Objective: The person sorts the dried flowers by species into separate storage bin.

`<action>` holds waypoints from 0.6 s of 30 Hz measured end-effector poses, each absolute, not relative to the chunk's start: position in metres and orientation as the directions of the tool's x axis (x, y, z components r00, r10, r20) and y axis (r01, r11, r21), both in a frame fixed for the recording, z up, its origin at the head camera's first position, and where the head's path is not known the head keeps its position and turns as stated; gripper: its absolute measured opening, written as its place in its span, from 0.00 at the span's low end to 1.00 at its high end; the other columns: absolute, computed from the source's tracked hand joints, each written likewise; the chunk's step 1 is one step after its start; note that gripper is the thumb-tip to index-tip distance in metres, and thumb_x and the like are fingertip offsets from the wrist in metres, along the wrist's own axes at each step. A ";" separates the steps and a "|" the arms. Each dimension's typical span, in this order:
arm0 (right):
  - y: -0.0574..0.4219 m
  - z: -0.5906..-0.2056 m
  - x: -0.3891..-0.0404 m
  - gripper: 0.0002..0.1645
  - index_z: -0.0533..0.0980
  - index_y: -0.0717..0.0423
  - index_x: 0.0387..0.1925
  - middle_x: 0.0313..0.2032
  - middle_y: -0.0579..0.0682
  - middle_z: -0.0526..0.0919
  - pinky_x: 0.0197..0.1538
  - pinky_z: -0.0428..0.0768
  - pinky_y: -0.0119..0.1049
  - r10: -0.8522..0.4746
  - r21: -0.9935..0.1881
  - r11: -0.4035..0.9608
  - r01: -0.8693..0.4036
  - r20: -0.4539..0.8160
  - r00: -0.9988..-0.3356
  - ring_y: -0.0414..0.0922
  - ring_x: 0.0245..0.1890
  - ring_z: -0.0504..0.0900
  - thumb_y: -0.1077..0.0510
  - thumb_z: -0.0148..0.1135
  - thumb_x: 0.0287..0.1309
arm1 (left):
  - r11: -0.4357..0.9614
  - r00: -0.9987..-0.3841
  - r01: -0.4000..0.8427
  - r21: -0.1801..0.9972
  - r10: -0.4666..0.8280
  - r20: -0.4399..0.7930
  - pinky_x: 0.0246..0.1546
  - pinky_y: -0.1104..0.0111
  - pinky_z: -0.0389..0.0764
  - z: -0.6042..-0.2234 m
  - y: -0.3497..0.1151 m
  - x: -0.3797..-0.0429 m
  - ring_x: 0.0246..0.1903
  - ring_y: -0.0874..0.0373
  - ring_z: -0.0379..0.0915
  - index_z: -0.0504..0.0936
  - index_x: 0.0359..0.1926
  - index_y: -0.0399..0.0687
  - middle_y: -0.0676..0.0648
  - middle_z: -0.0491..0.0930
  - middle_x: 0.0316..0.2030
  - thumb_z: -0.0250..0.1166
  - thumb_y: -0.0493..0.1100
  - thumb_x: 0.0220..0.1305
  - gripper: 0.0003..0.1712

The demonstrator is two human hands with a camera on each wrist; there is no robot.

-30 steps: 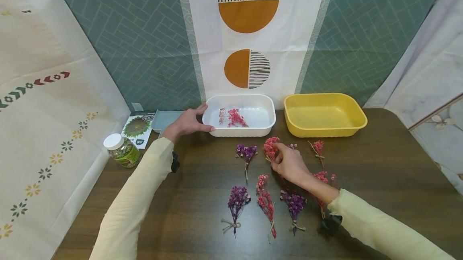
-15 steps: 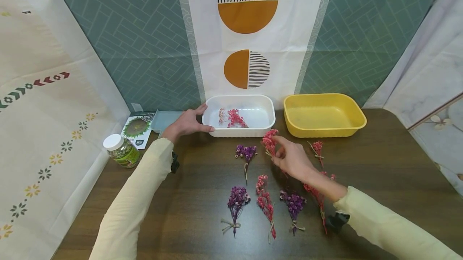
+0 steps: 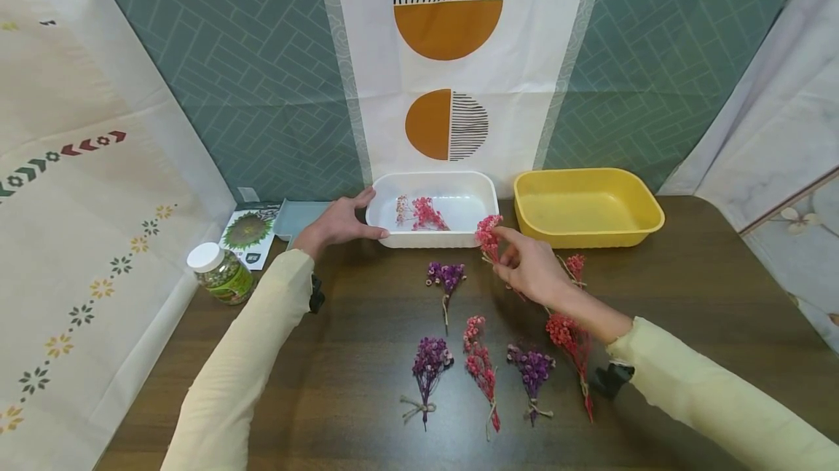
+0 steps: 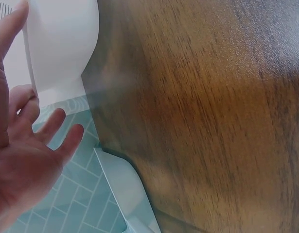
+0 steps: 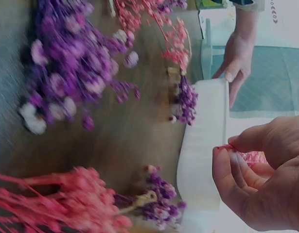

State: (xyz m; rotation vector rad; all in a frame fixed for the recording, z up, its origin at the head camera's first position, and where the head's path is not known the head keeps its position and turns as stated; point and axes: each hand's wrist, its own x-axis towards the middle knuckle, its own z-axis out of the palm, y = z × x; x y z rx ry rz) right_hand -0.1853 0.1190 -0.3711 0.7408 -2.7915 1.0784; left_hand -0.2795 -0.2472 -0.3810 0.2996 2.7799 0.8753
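Observation:
My right hand [image 3: 534,271] pinches a small bunch of pink dried flowers [image 3: 487,236] between thumb and fingers, its blooms at the white tub's front right corner. The right wrist view shows the same hand [image 5: 266,174] with a thin stem at the fingertips. My left hand [image 3: 337,226] touches the left end of the white tub [image 3: 439,240], thumb at the front, a finger towards the back corner. In the left wrist view this hand [image 4: 27,165] has its other fingers spread and relaxed. Pink dried flowers [image 3: 427,215] lie inside the white tub.
A yellow tub [image 3: 586,239] stands right of the white one. Bunches of purple [image 3: 431,362] and pink dried flowers [image 3: 481,369] lie across the wooden table [image 3: 328,398]. At the left are a jar [image 3: 223,274], a sunflower packet [image 3: 249,231] and a blue-grey tray [image 3: 298,218].
My right hand has moved slightly up and away from me with the pink flowers, bringing the blooms to the white tub's front edge. The left hand has stayed at the tub.

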 end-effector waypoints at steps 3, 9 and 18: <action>0.119 -0.367 -0.193 0.36 0.69 0.67 0.65 0.28 0.50 0.81 0.27 0.76 0.38 -0.423 -0.611 0.641 -0.465 0.224 -0.878 0.42 0.22 0.77 0.71 0.70 0.54 | 0.806 -0.956 0.137 0.576 0.259 -0.135 0.67 0.47 0.61 -0.382 -0.248 -0.280 0.73 0.43 0.50 0.51 0.79 0.49 0.45 0.48 0.77 0.76 0.60 0.52 0.62; 0.114 -0.357 -0.212 0.35 0.71 0.68 0.63 0.26 0.50 0.82 0.32 0.77 0.42 -0.447 -0.576 0.640 -0.509 0.260 -0.856 0.43 0.22 0.78 0.70 0.70 0.54 | 0.804 -0.955 0.134 0.579 0.260 -0.141 0.67 0.46 0.60 -0.383 -0.249 -0.281 0.73 0.42 0.49 0.50 0.79 0.49 0.45 0.47 0.77 0.76 0.61 0.51 0.63; 0.100 -0.344 -0.236 0.36 0.70 0.66 0.65 0.29 0.52 0.83 0.30 0.76 0.39 -0.464 -0.558 0.667 -0.493 0.206 -0.861 0.44 0.23 0.79 0.67 0.71 0.55 | 0.803 -0.959 0.128 0.581 0.250 -0.136 0.67 0.46 0.60 -0.385 -0.249 -0.281 0.73 0.43 0.50 0.51 0.79 0.50 0.46 0.47 0.78 0.76 0.61 0.51 0.63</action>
